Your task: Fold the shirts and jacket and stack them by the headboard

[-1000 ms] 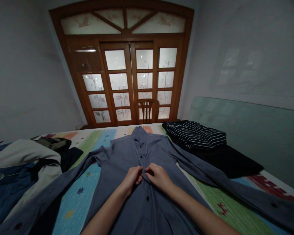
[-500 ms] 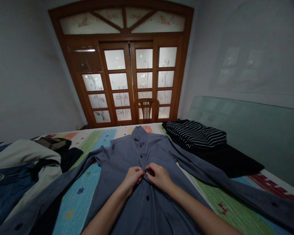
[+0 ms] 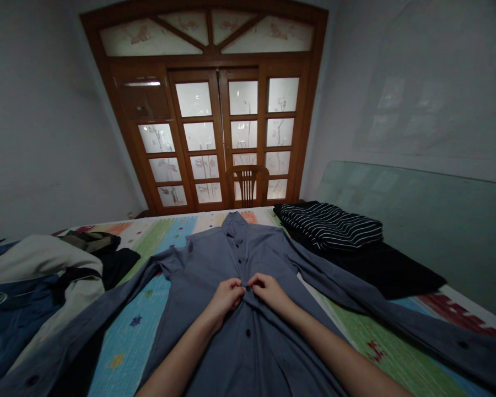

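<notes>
Far ahead of the hands, beyond the end of the bed [image 3: 126, 336], stand tall wooden double doors [image 3: 243, 132] with frosted, leaf-patterned panes, and a slatted wooden chair [image 3: 248, 184] stands in front of them. Grey walls rise on either side. To the right of the hands, a large glass panel [image 3: 413, 220] leans against the wall beside the bed.

The bed has a cover of bright green, blue, red and cream patches. Well to the right of the hands, a striped garment [image 3: 330, 226] lies folded on black cloth [image 3: 388, 273]. Well to the left lies a heap of clothes [image 3: 25, 298] in blue, cream and black.

The shirt [image 3: 215, 259], a long-sleeved grey-blue one, lies flat on the bed directly under the hands, collar [image 3: 232, 226] pointing away from the person. Its sleeves stretch out to either side of the hands, and its front runs on below them towards the person.

Both hands rest on the shirt's front, side by side and nearly touching. The left hand [image 3: 227, 300] is curled, its fingers pinching the placket. The right hand [image 3: 268, 292] is also curled, pinching the cloth from the other side. Their fingertips meet around a small dark button [image 3: 248, 288], though you cannot tell whether it is through its hole. Another button [image 3: 248, 333] sits just below the hands.
</notes>
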The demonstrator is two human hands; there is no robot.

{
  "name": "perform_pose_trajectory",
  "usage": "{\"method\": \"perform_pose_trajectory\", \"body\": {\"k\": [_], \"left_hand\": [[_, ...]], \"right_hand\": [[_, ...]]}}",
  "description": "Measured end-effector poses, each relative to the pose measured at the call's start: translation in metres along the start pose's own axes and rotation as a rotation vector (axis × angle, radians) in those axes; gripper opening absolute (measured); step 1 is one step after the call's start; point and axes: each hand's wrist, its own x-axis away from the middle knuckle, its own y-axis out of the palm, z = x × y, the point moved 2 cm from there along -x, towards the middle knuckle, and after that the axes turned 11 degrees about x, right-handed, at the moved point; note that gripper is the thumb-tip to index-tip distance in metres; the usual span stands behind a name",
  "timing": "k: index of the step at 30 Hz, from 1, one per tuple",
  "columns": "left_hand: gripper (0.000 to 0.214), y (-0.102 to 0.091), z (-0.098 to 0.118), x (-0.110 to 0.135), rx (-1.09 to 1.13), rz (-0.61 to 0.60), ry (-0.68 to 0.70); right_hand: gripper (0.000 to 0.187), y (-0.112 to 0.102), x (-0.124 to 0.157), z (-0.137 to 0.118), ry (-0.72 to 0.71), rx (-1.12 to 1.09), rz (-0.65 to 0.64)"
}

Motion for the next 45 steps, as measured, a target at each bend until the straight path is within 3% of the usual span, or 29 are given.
{"method": "perform_pose_trajectory", "body": {"k": [10, 15, 17, 20, 24, 28, 31, 39, 45], "left_hand": [[0.014, 0.004, -0.008, -0.006, -0.13, -0.001, 0.086], [0.013, 0.0, -0.005, -0.003, -0.242, 0.095, 0.169], [0.015, -0.002, 0.002, 0.002, -0.361, 0.142, 0.239], [0.022, -0.003, 0.018, 0.016, -0.711, 0.164, 0.325], [0.024, 0.003, 0.037, 0.042, -1.116, 0.021, 0.33], [0.019, 0.011, 0.034, 0.065, -1.262, -0.247, 0.362], [0.021, 0.013, 0.023, 0.073, -1.35, -0.299, 0.357], [0.018, 0.008, 0.013, 0.083, -1.298, -0.239, 0.319], [0.017, 0.002, 0.012, 0.081, -1.194, -0.174, 0.236]], "right_hand": [[0.018, -0.004, -0.002, 0.0, -0.02, -0.069, -0.066], [0.015, -0.003, -0.001, 0.002, -0.026, -0.031, -0.026], [0.016, -0.006, -0.001, 0.0, -0.028, 0.007, 0.009], [0.02, -0.016, 0.004, -0.01, -0.049, 0.082, 0.077], [0.02, -0.027, 0.025, -0.034, -0.095, 0.223, 0.093], [0.017, -0.023, 0.058, -0.057, -0.116, 0.587, -0.096], [0.017, -0.017, 0.078, -0.061, -0.073, 0.806, -0.177], [0.031, -0.021, 0.087, -0.051, 0.074, 1.008, -0.094], [0.032, -0.02, 0.079, -0.052, 0.108, 0.923, -0.077]]}}
